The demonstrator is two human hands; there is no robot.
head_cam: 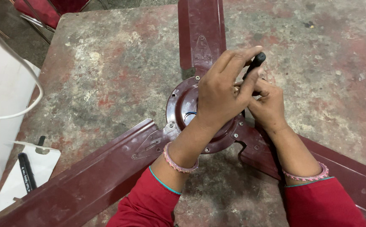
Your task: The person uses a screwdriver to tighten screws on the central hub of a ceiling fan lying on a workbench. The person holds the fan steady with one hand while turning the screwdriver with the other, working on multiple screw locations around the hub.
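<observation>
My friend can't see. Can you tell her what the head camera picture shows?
Two hands work over the round hub of a maroon metal ceiling fan lying on a worn, stained table. The left hand and right hand together hold a black tool handle above the hub. A black marker pen lies on white paper at the left.

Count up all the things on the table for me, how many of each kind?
Fan with three maroon blades: 1
Black-handled tool, gripped by the left hand and right hand: 1
Black marker pen: 1
White paper sheet: 1
White cable: 1
Total: 5
</observation>
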